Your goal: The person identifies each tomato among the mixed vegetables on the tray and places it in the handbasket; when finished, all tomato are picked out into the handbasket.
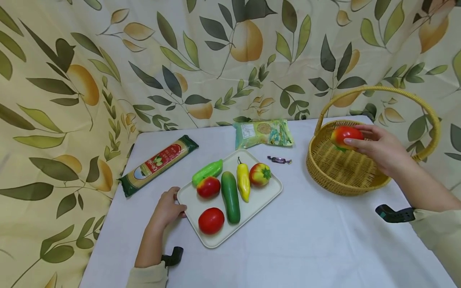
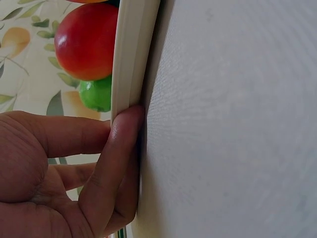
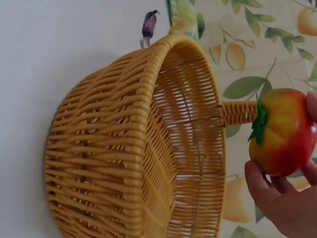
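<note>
Above the basket, the right hand is pinching 1 fruit, leaves facing down, height unclear; the left hand is pinching the left corner of the tray.

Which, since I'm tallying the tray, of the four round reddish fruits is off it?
The red-and-yellow fruit in the right hand, held above the wicker basket; the other three fruits lie on the white tray.
</note>
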### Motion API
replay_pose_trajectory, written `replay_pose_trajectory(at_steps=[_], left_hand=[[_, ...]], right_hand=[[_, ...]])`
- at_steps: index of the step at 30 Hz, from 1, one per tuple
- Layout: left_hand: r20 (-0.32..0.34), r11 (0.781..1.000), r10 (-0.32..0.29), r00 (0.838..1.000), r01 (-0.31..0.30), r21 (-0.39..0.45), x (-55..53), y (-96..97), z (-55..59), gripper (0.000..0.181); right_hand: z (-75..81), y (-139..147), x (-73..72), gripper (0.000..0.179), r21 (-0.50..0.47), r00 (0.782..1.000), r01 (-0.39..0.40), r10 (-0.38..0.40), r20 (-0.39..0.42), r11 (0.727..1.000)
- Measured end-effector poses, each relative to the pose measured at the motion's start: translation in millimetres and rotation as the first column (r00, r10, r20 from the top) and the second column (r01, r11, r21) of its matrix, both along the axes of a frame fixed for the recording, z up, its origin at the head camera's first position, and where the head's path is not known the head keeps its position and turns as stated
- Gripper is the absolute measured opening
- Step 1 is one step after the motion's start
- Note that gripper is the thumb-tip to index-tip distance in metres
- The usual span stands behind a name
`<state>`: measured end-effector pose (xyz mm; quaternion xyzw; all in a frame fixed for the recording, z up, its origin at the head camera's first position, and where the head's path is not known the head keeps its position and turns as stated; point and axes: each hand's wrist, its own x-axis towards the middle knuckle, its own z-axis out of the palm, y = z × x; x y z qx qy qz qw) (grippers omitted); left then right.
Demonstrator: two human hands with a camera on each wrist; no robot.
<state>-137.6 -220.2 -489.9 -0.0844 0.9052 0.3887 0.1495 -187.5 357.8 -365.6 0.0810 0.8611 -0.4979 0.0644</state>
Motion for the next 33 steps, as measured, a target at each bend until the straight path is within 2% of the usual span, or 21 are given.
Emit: replay_pose_trajectory(at_steps=[7,17,25,33], left_hand=[[0.02,1.0,0.012,1.0,-0.012,0.019,2.6,1.2,-0.2,0.064],[0.016,1.0,0.02,1.0,-0.02,0.006,0.6,1.5,1.5,0.063],[0.007,1.0,0.023,1.0,-0.023,-0.001,-1.9,2.1,0.6,0.063],[0.011,1.0,0.025,1.0,-0.025,0.009,-0.5,1.5,0.8,0.062]], right_hand=[[2.0,4.1,0.4,0.093,0.113,0.999,-0.042,0.04,0.02,0.993],[3.0,9.4,-2.5,0.099,0.191,0.995,-0.085,0.074,0.067,0.978],[4.6,17.8,-7.2,0.097,0.283,0.983,-0.167,0.137,0.122,0.945],[4.1,18.0,-12.8,0.094,0.315,0.975,-0.209,0.172,0.143,0.926]])
